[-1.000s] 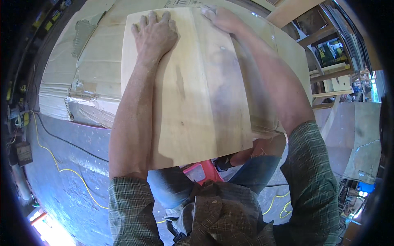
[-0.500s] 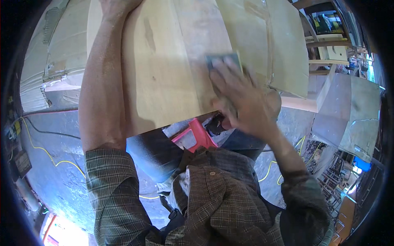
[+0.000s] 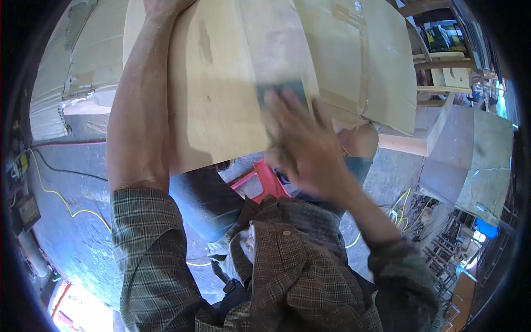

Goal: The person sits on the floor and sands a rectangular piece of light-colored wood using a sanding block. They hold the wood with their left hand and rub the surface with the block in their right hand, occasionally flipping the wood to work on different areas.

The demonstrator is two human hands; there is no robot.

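Note:
A broad pale wooden board with a dark knot lies before me, its near end above my lap. Blurred by motion, my right hand presses a dark green rectangular piece of sandpaper on the board near its right edge. The fingers lie over the sandpaper, with the thumb toward the board's near end. My left hand rests at the board's far left part, where the top edge of the view cuts it off and hides its fingers.
Flattened cardboard lies under and beside the board. Below it stands a red plastic stool between my legs. A yellow cable runs over the floor. Wooden frames and a large panel stand at the right.
My right hand and the sandpaper have moved left and slightly nearer across the board. The left arm stays almost where it was.

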